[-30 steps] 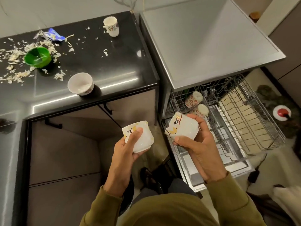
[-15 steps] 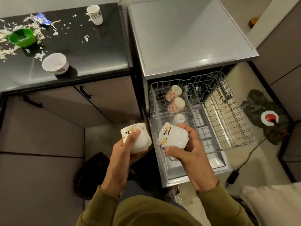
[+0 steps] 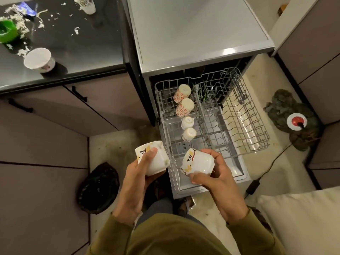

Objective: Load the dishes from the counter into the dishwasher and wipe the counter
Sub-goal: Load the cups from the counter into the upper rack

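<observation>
Four glossy cups already sit upturned in the wire rack. The left hand grips one smooth white cup, and the right hand grips another over the rack's six o'clock edge. At ten o'clock, the dark shiny table holds two cups, a green bowl and scattered crumbs, so wiping seems undone.

Left hand grips one cup; right hand grips a second cup, just right of the first. Second cup sits over the near left corner of the dishwasher rack. Beyond it, four cups lie in a row in the rack's left section. Counter lies far left and behind, carrying a bowl, scraps and another cup.
</observation>
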The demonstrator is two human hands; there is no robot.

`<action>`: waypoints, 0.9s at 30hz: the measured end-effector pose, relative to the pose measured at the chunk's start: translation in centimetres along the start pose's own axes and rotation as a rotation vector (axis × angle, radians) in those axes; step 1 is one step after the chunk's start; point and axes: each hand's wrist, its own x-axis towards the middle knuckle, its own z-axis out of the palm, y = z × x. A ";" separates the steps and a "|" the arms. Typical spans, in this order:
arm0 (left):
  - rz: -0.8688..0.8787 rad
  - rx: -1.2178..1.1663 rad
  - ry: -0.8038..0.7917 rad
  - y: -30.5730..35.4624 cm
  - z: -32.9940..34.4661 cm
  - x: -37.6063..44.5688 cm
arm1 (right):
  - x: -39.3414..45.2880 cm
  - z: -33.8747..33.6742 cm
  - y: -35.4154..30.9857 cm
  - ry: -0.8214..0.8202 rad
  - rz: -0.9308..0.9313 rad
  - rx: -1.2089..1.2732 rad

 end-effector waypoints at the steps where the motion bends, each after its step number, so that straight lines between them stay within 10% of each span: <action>1: 0.002 -0.003 -0.007 0.1 0.1 0.2 | 0.1 -0.1 0.0 0.006 0.006 0.009; 27: -0.017 0.036 0.007 2.1 4.1 6.6 | 8.1 -1.4 -5.8 0.051 -0.138 -0.028</action>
